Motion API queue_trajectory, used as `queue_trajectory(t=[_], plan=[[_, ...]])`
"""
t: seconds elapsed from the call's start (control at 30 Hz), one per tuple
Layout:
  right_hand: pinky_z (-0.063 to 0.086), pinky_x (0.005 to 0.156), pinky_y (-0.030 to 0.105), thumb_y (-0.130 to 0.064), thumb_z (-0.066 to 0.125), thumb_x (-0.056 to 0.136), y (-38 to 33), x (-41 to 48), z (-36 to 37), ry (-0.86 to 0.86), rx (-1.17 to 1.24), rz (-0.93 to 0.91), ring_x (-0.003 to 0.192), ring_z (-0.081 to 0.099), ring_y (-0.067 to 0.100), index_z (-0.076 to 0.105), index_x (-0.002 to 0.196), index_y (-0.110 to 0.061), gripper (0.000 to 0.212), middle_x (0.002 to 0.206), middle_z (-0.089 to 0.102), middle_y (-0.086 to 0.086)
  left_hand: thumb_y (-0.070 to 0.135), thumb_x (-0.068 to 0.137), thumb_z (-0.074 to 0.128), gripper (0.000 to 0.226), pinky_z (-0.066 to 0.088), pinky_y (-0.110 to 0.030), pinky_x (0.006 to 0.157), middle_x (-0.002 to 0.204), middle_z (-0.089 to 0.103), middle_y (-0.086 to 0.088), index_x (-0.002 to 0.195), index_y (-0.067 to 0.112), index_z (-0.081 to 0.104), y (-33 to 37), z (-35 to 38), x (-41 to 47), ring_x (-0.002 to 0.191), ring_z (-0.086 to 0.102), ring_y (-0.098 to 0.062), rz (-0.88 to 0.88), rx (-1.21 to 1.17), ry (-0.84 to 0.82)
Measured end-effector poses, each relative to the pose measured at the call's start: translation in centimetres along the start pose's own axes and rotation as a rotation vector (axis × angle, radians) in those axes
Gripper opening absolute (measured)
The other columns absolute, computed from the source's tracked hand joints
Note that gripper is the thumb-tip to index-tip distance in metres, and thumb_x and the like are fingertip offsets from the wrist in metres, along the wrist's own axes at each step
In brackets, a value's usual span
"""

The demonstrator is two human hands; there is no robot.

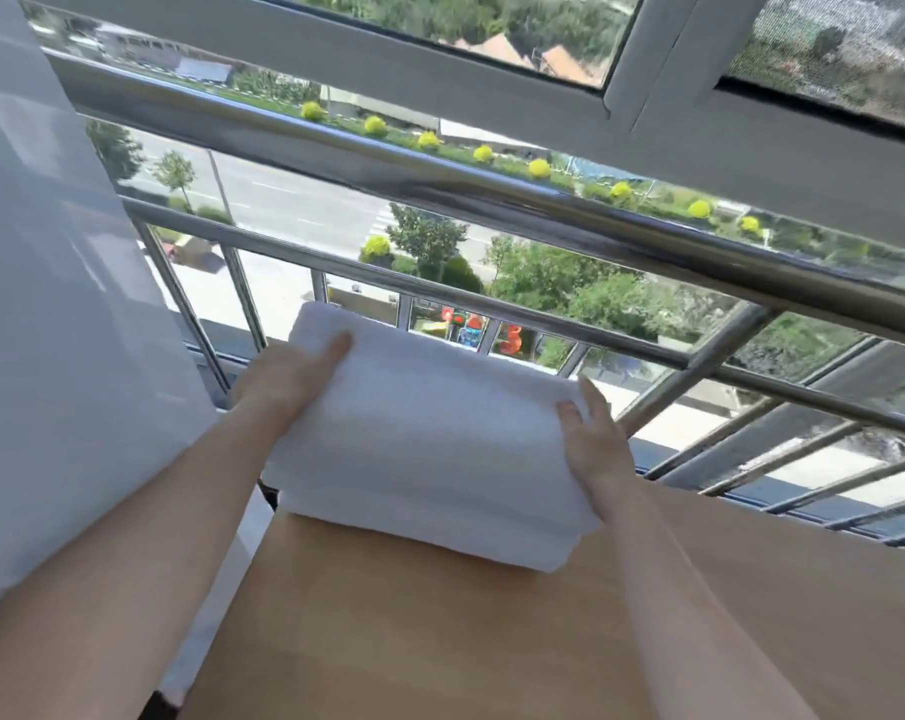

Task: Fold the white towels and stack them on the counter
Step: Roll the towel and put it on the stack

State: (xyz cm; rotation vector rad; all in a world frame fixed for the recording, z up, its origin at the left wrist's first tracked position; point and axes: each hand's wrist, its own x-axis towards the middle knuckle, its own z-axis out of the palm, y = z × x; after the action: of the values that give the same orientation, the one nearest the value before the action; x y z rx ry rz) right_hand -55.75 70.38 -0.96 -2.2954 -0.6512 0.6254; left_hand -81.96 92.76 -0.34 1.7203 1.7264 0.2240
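Observation:
A stack of folded white towels [424, 439] rests at the far end of the light wooden counter [440, 631], just before the railing. My left hand [289, 376] grips the stack's left side, thumb lying on top. My right hand [593, 444] holds the right side, fingers curled over the top edge. The stack shows two or three folded layers at its near edge; its far side overhangs the counter toward the railing.
A shiny metal railing [492, 200] with thin bars runs right behind the counter, and a window frame [622, 96] stands above it. A sheer white curtain [50, 304] hangs at the left. The street lies far below.

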Motion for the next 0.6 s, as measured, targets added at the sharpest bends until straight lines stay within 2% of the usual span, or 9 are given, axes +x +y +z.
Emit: queue_trajectory(t=[0.07,0.17,0.23,0.3,0.37,0.43,0.5,0.53,0.6], plan=[[0.021,0.12,0.046,-0.05,0.039,0.1,0.2,0.5,0.3,0.003,0.037,0.02,0.148,0.024,0.025,0.026,0.153,-0.044,0.055,0.162,0.026,-0.008,0.092,0.076,0.031,0.106,0.041,-0.04,0.085,0.136,0.057,-0.017,0.136,0.008,0.053,0.5,0.1,0.8,0.121,0.056,-0.036,0.022,0.05,-0.031],[0.022,0.119,0.046,-0.052,0.038,0.099,-0.2,0.6,0.5,0.022,0.029,0.034,0.148,0.024,0.024,0.026,0.152,-0.045,0.054,0.162,0.026,-0.009,0.091,0.078,0.031,0.106,0.047,-0.044,0.096,0.136,0.056,-0.018,0.137,0.007,0.053,0.6,0.0,1.7,0.12,0.056,-0.037,0.04,0.069,-0.091],[0.02,0.12,0.045,-0.051,0.036,0.099,-0.2,0.2,0.8,0.035,0.02,0.026,0.149,0.022,0.021,0.025,0.152,-0.046,0.054,0.163,0.024,-0.01,0.094,0.075,0.031,0.108,0.048,-0.045,0.094,0.133,0.058,-0.017,0.136,0.007,0.053,0.2,0.1,2.0,0.118,0.057,-0.036,0.032,0.082,-0.112],[0.019,0.119,0.044,-0.05,0.035,0.1,-0.4,-0.3,0.8,0.044,0.015,0.039,0.15,0.019,0.02,0.025,0.153,-0.046,0.054,0.163,0.023,-0.009,0.095,0.073,0.034,0.11,0.048,-0.045,0.092,0.131,0.059,-0.017,0.136,0.006,0.049,0.0,0.3,2.1,0.117,0.057,-0.037,0.03,0.079,-0.086],[0.018,0.118,0.047,-0.054,0.03,0.099,-0.9,-0.7,0.7,0.05,-0.114,0.098,0.149,0.018,0.025,0.021,0.152,-0.049,0.054,0.164,0.02,-0.004,0.088,0.077,0.041,0.103,0.045,-0.046,0.091,0.133,0.058,-0.018,0.139,0.006,0.041,0.1,0.5,1.6,0.12,0.056,-0.039,0.063,0.073,0.005],[0.018,0.114,0.054,-0.059,0.023,0.096,-2.1,-1.0,0.3,0.1,-0.408,0.144,0.146,0.02,0.033,0.02,0.15,-0.053,0.055,0.163,0.017,0.003,0.073,0.085,0.05,0.092,0.042,-0.048,0.097,0.142,0.052,-0.018,0.148,0.01,0.031,0.3,0.6,0.7,0.128,0.05,-0.04,0.233,0.102,0.149],[0.017,0.112,0.057,-0.06,0.02,0.093,-3.5,-1.3,0.3,0.17,-0.639,0.031,0.146,0.016,0.035,0.021,0.149,-0.052,0.057,0.163,0.015,0.004,0.061,0.09,0.051,0.082,0.03,-0.048,0.112,0.156,0.037,-0.017,0.155,0.017,0.027,0.9,0.9,-0.5,0.141,0.035,-0.038,0.484,0.22,0.275],[0.013,0.114,0.058,-0.062,0.018,0.092,-4.3,-1.5,0.7,0.162,-0.678,-0.065,0.149,0.01,0.033,0.018,0.15,-0.05,0.059,0.164,0.012,0.002,0.06,0.092,0.049,0.075,0.022,-0.048,0.117,0.161,0.027,-0.015,0.154,0.023,0.03,1.3,1.3,-1.1,0.147,0.024,-0.037,0.583,0.292,0.282],[0.002,0.117,0.058,-0.069,0.012,0.09,-5.4,-2.0,2.6,0.051,-0.695,-0.216,0.152,-0.001,0.03,0.01,0.152,-0.051,0.064,0.166,0.005,-0.006,0.063,0.095,0.035,0.063,0.006,-0.046,0.121,0.166,0.016,-0.007,0.151,0.035,0.035,2.2,2.4,-2.1,0.153,0.008,-0.031,0.741,0.437,0.168]])
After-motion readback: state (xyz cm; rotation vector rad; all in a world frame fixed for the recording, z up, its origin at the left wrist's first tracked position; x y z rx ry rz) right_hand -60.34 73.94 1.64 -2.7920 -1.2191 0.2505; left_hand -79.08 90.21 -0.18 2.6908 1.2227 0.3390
